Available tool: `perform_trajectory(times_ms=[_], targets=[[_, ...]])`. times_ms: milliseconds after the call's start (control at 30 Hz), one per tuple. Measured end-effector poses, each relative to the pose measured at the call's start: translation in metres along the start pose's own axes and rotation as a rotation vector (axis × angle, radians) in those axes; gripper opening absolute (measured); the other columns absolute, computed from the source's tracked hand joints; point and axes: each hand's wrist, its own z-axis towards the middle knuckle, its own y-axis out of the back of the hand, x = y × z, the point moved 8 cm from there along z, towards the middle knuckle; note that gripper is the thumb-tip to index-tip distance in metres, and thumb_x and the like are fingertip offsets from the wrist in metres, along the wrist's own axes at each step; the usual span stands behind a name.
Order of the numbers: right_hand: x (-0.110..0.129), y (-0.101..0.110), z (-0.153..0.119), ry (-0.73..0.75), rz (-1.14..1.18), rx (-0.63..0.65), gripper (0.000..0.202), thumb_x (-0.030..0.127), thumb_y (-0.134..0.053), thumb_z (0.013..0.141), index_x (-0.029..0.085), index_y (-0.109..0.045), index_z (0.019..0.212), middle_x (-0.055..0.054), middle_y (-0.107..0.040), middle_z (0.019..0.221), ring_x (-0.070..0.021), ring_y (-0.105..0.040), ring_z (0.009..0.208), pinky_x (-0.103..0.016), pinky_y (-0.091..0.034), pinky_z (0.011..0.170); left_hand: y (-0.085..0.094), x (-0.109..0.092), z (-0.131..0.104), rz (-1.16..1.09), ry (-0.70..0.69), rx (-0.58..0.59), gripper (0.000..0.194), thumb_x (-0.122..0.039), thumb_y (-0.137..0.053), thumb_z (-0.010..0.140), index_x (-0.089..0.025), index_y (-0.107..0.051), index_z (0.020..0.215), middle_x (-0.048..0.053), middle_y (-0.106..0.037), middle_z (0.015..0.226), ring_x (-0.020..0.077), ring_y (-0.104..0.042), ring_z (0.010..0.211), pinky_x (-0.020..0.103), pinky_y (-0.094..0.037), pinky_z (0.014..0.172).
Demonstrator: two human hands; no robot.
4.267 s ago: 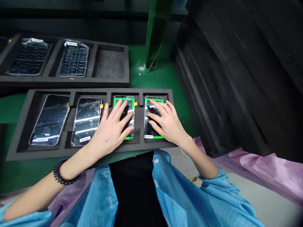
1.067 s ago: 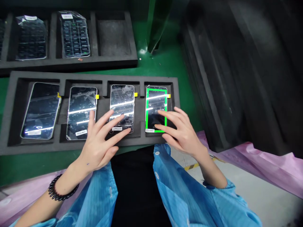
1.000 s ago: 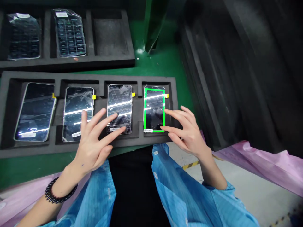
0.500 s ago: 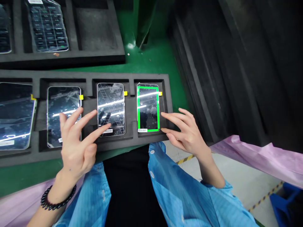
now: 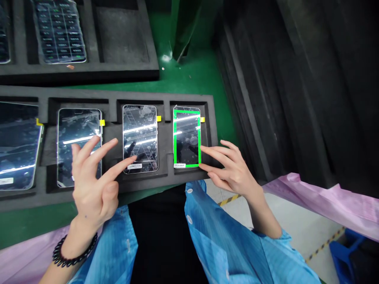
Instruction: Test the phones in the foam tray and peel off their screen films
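A black foam tray (image 5: pixel 114 152) holds several screened devices in a row. The rightmost device (image 5: pixel 187 138) shows a bright green border on its dark screen. Left of it lies a device with white line patterns (image 5: pixel 141 138), and beyond that a dark device (image 5: pixel 77 134). Yellow tabs stick out at their right edges. My right hand (image 5: pixel 233 169) has its fingers apart, two fingertips at the lower right edge of the green-bordered device. My left hand (image 5: pixel 96 181) is spread above the tray, its index fingertip over the lower part of the line-patterned device; contact is unclear.
Another foam tray (image 5: pixel 122 37) lies behind, holding a plastic-wrapped device (image 5: pixel 60 33) with a grid on its screen. A green post (image 5: pixel 185 27) rises from the green table (image 5: pixel 174 81). Stacked black foam (image 5: pixel 284 86) stands at the right. A blue object (image 5: pixel 345 252) is at the lower right.
My right hand has shifted slightly left, bringing its fingertips up to the edge of the green-bordered device. My left hand has moved slightly left. The view has shifted a little.
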Motion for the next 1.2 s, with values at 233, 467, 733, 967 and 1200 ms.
perform_trajectory(times_ms=[233,467,733,967,1200], targets=[[-0.035,-0.001,0.009,-0.236,-0.020,-0.102,0.031,0.022,-0.047,0.102,0.025,-0.075,0.115,-0.008,-0.053,0.155,-0.0283,-0.055,0.133,-0.056,-0.040,0.116,0.001,0.005,-0.003,-0.029,0.010,-0.092,0.044,-0.048,-0.029,0.107,-0.046,-0.063,0.136,-0.007,-0.053,0.154,0.0313,-0.042,0.148,0.066,-0.019,0.127],[-0.048,-0.012,0.043,-0.250,-0.007,-0.107,0.032,0.031,-0.045,0.105,0.027,-0.075,0.116,-0.007,-0.049,0.158,-0.0288,-0.048,0.141,-0.057,-0.034,0.120,0.004,0.007,-0.002,-0.021,0.067,-0.150,0.044,-0.048,-0.031,0.106,-0.045,-0.065,0.134,-0.006,-0.056,0.151,0.0329,-0.045,0.146,0.066,-0.025,0.124],[0.015,-0.037,0.043,0.132,0.165,0.092,0.028,0.032,-0.049,0.104,0.023,-0.075,0.106,-0.010,-0.059,0.150,-0.0215,-0.054,0.133,-0.053,-0.025,0.127,0.004,0.008,-0.002,-0.013,0.075,-0.169,0.045,-0.048,-0.031,0.107,-0.042,-0.067,0.133,-0.004,-0.056,0.151,0.0328,-0.046,0.145,0.066,-0.028,0.122],[-0.002,-0.031,0.047,0.011,0.186,0.099,0.026,0.027,-0.059,0.099,0.026,-0.070,0.123,-0.011,-0.049,0.158,-0.0260,-0.048,0.141,-0.056,-0.029,0.125,0.003,0.008,-0.001,0.003,0.066,-0.165,0.045,-0.049,-0.031,0.107,-0.041,-0.067,0.134,-0.003,-0.056,0.151,0.0323,-0.045,0.145,0.066,-0.028,0.122],[-0.001,-0.041,0.066,-0.023,0.095,0.322,0.079,0.029,-0.075,0.089,0.023,-0.036,0.157,-0.015,-0.027,0.170,-0.0290,-0.026,0.156,-0.060,-0.015,0.129,0.003,0.008,-0.002,0.013,0.057,-0.168,0.045,-0.048,-0.031,0.107,-0.039,-0.067,0.133,-0.001,-0.056,0.151,0.0333,-0.045,0.145,0.066,-0.029,0.121]])
